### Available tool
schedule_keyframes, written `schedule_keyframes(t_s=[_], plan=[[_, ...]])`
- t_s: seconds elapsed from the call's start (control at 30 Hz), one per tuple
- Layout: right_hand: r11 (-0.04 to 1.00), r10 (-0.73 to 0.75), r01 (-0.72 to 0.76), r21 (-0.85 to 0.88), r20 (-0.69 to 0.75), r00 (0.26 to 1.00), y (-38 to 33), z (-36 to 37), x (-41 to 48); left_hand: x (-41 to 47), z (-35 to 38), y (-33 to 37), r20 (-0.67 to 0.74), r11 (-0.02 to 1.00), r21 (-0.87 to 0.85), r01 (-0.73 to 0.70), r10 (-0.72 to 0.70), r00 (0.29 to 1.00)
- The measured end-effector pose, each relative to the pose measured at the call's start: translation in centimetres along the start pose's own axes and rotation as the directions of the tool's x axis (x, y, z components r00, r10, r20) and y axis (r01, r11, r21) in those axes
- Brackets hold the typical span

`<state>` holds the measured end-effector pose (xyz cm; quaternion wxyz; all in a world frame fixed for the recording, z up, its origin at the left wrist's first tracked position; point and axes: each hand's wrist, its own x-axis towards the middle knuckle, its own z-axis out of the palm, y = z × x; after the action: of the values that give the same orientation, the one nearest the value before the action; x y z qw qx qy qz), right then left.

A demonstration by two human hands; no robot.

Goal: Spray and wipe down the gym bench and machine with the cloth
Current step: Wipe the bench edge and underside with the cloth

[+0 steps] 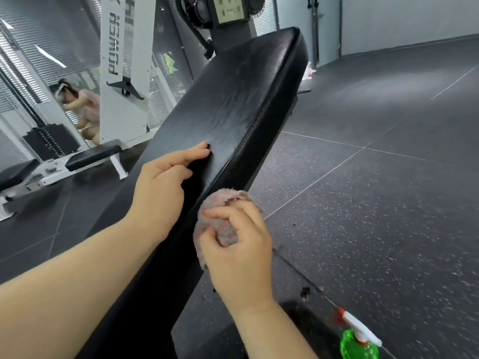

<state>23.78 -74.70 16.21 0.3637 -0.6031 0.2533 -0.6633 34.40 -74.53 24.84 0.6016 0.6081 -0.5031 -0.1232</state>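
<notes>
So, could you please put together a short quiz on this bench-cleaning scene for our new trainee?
1. Fill in: the left hand rests on the ____ of the padded black vinyl bench.
2. Which hand grips the crumpled pink-grey terry cloth? A left hand; B right hand.
3. True or false: the green plastic spray bottle sits on the bench.
Key: 1 top; 2 B; 3 false, it sits low beside the bench.
</notes>
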Motion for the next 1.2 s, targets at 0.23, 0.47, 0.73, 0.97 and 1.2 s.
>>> schedule_keyframes(t_s=[0.23,0.47,0.73,0.97,1.2], plan=[[0.994,0.104,-0.106,-0.017,-0.108,0.989,-1.4,-2.1,6.8,0.1,-0.2,-1.1,0.028,1.0,-0.026,0.005,-0.004,1.0],[0.999,0.047,-0.046,-0.017,0.024,0.999,0.0,0.6,-1.0,0.3,-1.1,-1.2,0.096,0.992,0.102,-0.075,0.065,0.993],[0.998,0.067,-0.065,0.02,-0.116,0.991,-0.6,1.0,2.0,-0.9,-2.5,-3.0,0.143,0.926,0.325,-0.194,0.155,0.978],[0.997,0.031,-0.036,-0.073,-0.069,0.997,-0.8,0.8,-2.9,-1.0,-2.8,-3.2,0.138,0.956,0.251,-0.149,0.117,0.983],[0.998,-0.01,0.001,-0.068,-0.126,0.992,-1.1,1.4,1.4,-0.9,-3.0,-2.9,0.121,0.984,0.148,-0.098,0.081,0.989]])
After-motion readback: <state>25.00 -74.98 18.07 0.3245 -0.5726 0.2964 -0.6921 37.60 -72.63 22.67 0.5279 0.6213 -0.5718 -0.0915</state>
